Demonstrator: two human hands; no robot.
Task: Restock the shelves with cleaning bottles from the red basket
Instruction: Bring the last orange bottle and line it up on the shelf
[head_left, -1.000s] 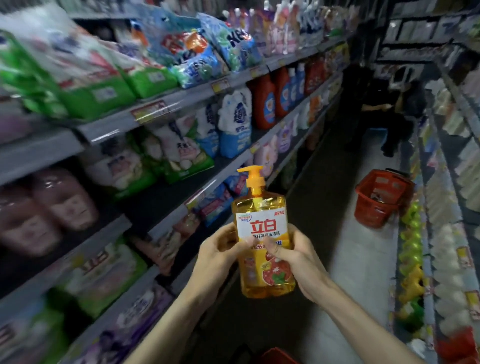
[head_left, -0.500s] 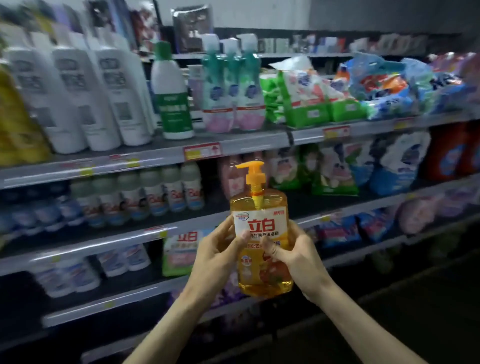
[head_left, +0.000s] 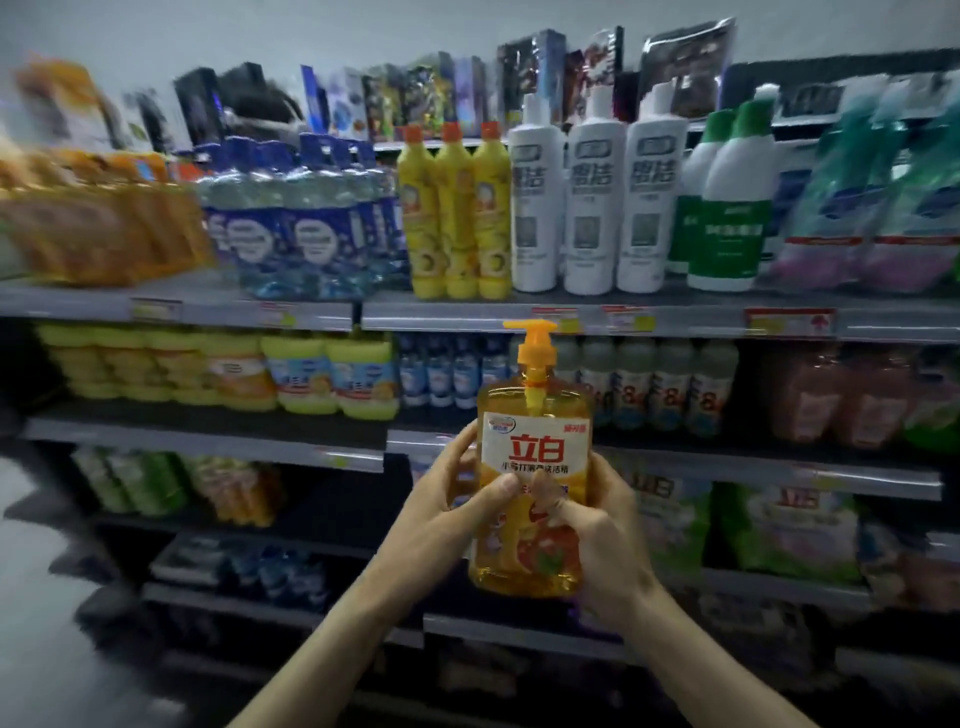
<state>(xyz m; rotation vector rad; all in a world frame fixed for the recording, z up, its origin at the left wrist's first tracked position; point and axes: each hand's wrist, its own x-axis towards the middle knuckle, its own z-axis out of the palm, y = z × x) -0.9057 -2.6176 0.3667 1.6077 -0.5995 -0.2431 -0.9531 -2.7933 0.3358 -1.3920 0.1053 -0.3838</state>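
An orange pump bottle (head_left: 535, 447) of dish soap with a white and red label stands upright in front of me, held by both hands. My left hand (head_left: 441, 514) grips its left side and my right hand (head_left: 597, 530) its right side, thumbs meeting on the label. Behind it runs the shelving (head_left: 467, 316) with cleaning products. The red basket is not in view.
The upper shelf holds yellow bottles (head_left: 457, 213), white bottles (head_left: 597, 202), blue-labelled clear bottles (head_left: 301, 223) and green-and-white bottles (head_left: 727, 208). The middle shelf (head_left: 208, 434) carries yellow-lidded tubs and small bottles. Lower shelves hold bags. The left part is blurred.
The view has swung left along the aisle, from the floor and red basket to facing the shelves squarely. Both hands keep the same grip on the orange bottle.
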